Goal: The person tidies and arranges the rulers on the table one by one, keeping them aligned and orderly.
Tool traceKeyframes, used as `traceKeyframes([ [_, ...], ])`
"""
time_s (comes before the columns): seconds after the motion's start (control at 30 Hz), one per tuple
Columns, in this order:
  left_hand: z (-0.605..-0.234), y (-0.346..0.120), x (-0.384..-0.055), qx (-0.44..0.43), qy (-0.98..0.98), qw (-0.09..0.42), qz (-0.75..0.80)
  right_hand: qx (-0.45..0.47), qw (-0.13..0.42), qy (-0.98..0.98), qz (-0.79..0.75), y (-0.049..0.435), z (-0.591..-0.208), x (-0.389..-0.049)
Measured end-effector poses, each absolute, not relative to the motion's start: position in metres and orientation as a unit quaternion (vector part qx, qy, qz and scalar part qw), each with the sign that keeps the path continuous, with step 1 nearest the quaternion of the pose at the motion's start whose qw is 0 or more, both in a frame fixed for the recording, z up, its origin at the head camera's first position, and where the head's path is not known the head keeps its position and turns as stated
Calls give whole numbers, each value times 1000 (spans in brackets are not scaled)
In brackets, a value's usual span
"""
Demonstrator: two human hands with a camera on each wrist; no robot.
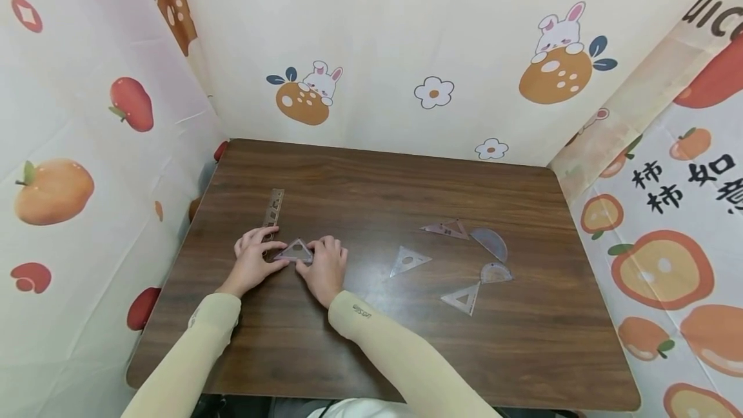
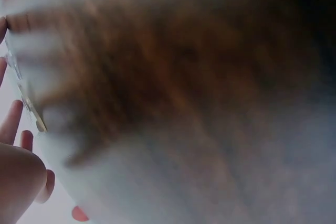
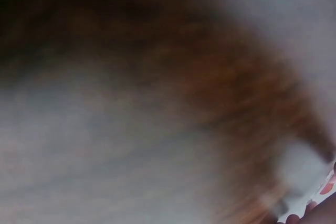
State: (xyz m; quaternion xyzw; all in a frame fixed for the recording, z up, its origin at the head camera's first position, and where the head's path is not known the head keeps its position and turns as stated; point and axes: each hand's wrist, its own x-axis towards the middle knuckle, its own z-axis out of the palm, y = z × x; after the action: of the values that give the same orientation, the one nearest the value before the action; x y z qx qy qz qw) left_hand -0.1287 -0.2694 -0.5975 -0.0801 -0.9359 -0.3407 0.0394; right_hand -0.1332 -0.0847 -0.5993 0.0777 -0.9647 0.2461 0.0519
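Between my two hands, at the left of the table in the head view, is a small clear triangular set square (image 1: 286, 255). My left hand (image 1: 251, 263) pinches its left corner with thumb and forefinger. The upper fingers of that hand lie at the near end of a clear ruler (image 1: 275, 205), which points away from me. At the opposite corner, my right hand (image 1: 326, 269) holds the set square between thumb and fingers. Blur fills most of both wrist views; parts of the left hand (image 2: 21, 177) show at one edge, and the right fingertips (image 3: 293, 219) show in a corner.
Right of my hands on the brown table (image 1: 371, 347) lie a clear set square (image 1: 400, 267), a pinkish set square (image 1: 445, 231), another set square (image 1: 473, 295), a larger protractor (image 1: 490, 242) and a smaller protractor (image 1: 495, 268). Printed cloth walls (image 1: 371, 108) border the back and sides.
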Motion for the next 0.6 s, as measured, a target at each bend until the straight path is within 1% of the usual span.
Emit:
traceKeyframes([
  [0.13, -598, -269, -128, -82, -937, 46, -336, 83, 65, -965, 242, -85, -600, -133],
  [0.3, -597, -270, -127, -85, -939, 56, -328, 88, 62, -967, 232, -84, -601, -132],
  [0.6, -596, -272, -123, -82, -942, 51, -322, 100, 75, -967, 224, -84, -602, -130],
])
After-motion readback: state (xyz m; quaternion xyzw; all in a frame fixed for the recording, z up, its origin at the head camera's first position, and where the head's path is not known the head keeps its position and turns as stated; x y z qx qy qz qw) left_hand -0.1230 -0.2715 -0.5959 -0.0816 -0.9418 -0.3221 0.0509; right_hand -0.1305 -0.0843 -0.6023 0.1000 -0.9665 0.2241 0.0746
